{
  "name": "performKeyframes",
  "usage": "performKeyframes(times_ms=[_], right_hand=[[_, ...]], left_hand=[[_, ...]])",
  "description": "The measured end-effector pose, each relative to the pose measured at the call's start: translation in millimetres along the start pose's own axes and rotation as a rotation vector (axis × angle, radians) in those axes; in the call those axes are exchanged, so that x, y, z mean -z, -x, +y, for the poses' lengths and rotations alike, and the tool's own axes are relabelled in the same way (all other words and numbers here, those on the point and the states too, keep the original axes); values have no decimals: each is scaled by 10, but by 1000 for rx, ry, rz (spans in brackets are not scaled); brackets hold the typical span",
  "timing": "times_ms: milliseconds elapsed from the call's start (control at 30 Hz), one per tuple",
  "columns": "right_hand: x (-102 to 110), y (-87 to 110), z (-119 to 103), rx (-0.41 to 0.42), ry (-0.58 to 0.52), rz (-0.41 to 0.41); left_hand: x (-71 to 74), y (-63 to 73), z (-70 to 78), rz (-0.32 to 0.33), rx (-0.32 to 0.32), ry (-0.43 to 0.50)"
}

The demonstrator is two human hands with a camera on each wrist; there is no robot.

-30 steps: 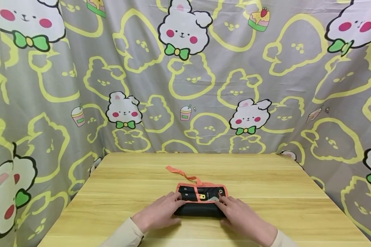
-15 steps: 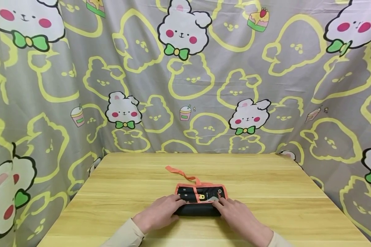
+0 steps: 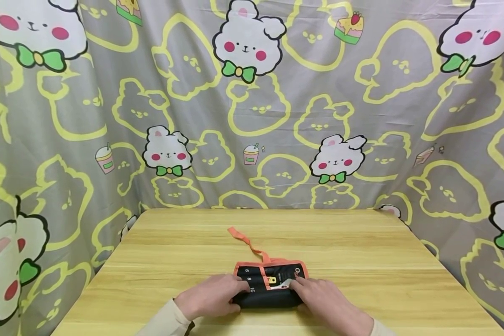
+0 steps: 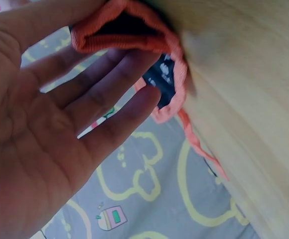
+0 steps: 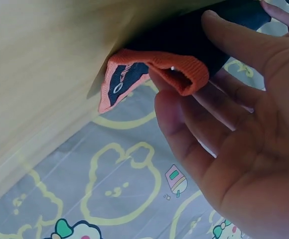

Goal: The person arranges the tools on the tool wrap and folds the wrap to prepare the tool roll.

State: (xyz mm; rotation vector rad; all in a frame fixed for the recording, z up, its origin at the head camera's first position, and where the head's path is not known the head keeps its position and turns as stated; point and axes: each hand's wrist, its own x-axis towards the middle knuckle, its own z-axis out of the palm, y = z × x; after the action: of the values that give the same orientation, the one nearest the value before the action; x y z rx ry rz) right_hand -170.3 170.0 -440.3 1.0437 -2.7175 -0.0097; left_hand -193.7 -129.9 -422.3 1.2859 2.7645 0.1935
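Note:
A black fabric tool roll [image 3: 270, 299] with orange trim lies partly rolled up near the table's front. Its flat far part shows printed numbers, a yellow-marked item [image 3: 272, 280] and a pale grey piece [image 3: 284, 283] in the pockets. My left hand [image 3: 212, 295] holds the left end, fingers over the top and thumb on the near side. At the opposite end, my right hand [image 3: 329, 299] grips it the same way. Both wrist views show the rolled orange edge [image 4: 119, 42] between thumb and fingers. The contents inside the rolled part are hidden.
An orange strap [image 3: 248, 242] trails from the roll's far edge across the wooden table [image 3: 344, 238]. A grey patterned curtain [image 3: 277, 126] hangs behind the table and along both sides.
The tool roll has come toward me with both hands on it. A little more of its flat part shows, including another number. The strap has straightened slightly.

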Motion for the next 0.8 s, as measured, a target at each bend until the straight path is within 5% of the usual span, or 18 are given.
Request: performKeyframes(times_ms=[467,600,800], right_hand=[[244,67,142,66,-423,-231],[241,45,235,87,-540,-241],[165,-4,359,42,-685,-248]], left_hand=[[193,113,-29,-191,-147,315],[217,130,-82,-178,-153,372],[198,139,-147,-66,-158,365]])
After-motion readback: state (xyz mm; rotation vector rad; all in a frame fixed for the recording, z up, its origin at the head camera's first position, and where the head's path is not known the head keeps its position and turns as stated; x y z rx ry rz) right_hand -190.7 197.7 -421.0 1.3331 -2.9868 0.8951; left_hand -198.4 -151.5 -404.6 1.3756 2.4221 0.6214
